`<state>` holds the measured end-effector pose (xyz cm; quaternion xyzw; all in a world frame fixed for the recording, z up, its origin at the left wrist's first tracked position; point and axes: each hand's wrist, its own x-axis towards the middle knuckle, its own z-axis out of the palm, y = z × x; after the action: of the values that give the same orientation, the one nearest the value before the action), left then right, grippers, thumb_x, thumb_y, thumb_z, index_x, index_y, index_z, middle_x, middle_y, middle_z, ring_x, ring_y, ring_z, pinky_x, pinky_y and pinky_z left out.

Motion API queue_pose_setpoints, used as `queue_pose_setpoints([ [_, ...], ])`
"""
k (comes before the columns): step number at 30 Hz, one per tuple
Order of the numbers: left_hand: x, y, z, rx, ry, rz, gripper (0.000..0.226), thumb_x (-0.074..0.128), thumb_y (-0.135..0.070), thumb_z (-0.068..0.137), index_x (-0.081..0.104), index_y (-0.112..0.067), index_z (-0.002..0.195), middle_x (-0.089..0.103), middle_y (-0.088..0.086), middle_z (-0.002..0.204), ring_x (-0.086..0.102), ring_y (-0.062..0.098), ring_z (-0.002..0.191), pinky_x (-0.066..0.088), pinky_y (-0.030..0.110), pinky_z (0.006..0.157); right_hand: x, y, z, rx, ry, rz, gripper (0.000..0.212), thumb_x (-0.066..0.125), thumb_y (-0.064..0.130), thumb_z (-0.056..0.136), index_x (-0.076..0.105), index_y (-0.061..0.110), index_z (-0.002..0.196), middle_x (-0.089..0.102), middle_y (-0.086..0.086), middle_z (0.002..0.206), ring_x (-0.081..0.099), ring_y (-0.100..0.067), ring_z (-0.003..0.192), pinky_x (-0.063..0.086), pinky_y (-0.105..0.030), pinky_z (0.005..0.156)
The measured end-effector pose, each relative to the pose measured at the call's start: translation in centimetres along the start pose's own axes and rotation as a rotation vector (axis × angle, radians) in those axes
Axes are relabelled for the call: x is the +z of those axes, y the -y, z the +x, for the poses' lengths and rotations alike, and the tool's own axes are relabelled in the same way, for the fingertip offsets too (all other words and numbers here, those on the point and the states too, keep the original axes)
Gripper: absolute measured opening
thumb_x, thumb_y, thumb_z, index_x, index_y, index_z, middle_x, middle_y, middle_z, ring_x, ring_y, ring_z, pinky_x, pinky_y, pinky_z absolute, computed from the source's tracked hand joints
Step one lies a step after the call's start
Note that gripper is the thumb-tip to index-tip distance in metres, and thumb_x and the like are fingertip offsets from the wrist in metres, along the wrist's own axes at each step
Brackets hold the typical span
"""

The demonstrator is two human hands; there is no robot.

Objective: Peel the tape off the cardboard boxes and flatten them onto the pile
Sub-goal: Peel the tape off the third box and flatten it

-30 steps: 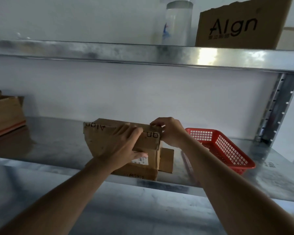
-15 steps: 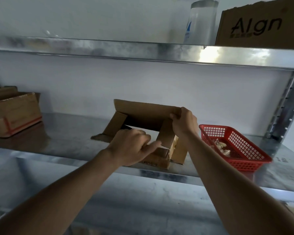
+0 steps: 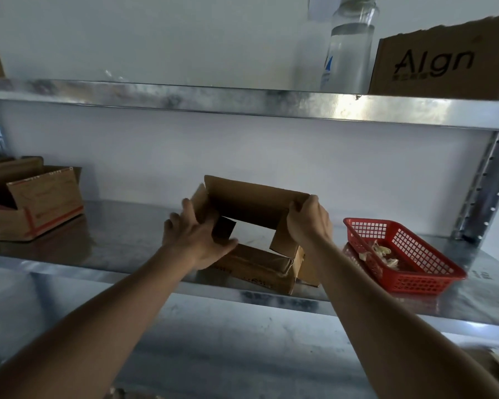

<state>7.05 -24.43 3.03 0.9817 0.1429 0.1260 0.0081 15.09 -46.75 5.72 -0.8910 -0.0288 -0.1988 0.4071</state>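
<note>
Both forearms reach up and forward from the bottom corners, over the dull metal of the lower shelf (image 3: 228, 341). On the front edge of the middle shelf (image 3: 121, 243) sits the pile (image 3: 260, 267) of flattened cardboard, brown, with a crumpled corner on its right side. Right on top of it is the open box (image 3: 251, 205), held up as a hollow sleeve with both ends open, so you look straight through it to the white wall behind.

The left hand (image 3: 198, 240) is on the box's left side, fingers spread and fairly straight against the outer panel, thumb lying low toward the pile; it presses rather than grips. The right hand (image 3: 308, 223) has the upper right corner, fingers curled over the top edge and clamped on the cardboard. Loose flaps hang down inside the sleeve at both ends.

Just right of the pile, a red plastic basket (image 3: 432, 272) holds a few pale crumpled scraps (image 3: 382, 254); whether they are tape I cannot tell. Far left on the same shelf stands an open carton with red tape (image 3: 38, 203).

Higher and farther, the top shelf (image 3: 242, 102) carries a clear bottle (image 3: 349, 53) and a brown printed box (image 3: 441, 67) just beside it.
</note>
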Motion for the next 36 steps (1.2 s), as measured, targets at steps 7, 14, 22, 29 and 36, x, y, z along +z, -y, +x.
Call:
queue_pose_setpoints([
  [7,2.2,3.5,1.8,0.075,0.010,-0.432,0.101,0.035,-0.098,0.074,0.048,-0.027,0.145,0.016,-0.012,0.145,0.048,0.030,0.131,0.045,0.042,0.102,-0.3,-1.2,0.7,0.078,0.020,0.086,0.048,0.056,0.047,0.100,0.047,0.011,0.131,0.060,-0.007,0.119,0.056,-0.023,0.097,0.050,-0.039,0.076],
  [14,4.1,5.2,2.2,0.281,-0.186,-0.465,0.090,0.085,-0.077,0.058,0.066,-0.024,0.127,0.033,-0.010,0.123,0.055,0.014,0.105,0.046,0.024,0.081,0.2,-1.5,1.6,0.136,0.049,0.136,0.067,0.083,0.037,0.080,0.032,0.017,0.119,0.051,-0.004,0.111,0.054,-0.023,0.099,0.054,-0.041,0.080],
  [22,1.3,4.5,2.9,0.130,-0.606,-0.782,0.047,0.096,-0.041,0.063,0.081,-0.015,0.099,0.063,-0.003,0.097,0.062,0.015,0.088,0.052,0.025,0.076,-1.2,-1.4,3.2,0.200,-0.049,0.389,0.047,0.036,0.056,0.097,0.045,0.018,0.123,0.058,-0.003,0.098,0.062,-0.021,0.085,0.056,-0.041,0.068],
  [29,0.6,3.5,4.7,-0.116,-0.559,-1.119,0.059,0.095,-0.028,0.072,0.055,-0.017,0.114,0.069,0.004,0.111,0.070,0.025,0.101,0.060,0.049,0.092,-1.5,-3.3,2.5,0.038,0.063,0.647,0.060,0.036,0.076,0.096,0.036,0.038,0.142,0.056,-0.008,0.133,0.060,-0.031,0.116,0.054,-0.044,0.079],
  [36,0.6,2.4,5.6,-0.323,-0.645,-1.086,0.074,0.092,-0.050,0.072,0.054,-0.018,0.127,0.064,-0.003,0.115,0.064,0.020,0.103,0.053,0.033,0.082,-1.1,-7.0,2.5,-0.048,0.116,0.511,0.102,0.070,0.067,0.084,0.001,0.049,0.157,0.040,-0.008,0.158,0.056,-0.035,0.130,0.054,-0.054,0.102],
])
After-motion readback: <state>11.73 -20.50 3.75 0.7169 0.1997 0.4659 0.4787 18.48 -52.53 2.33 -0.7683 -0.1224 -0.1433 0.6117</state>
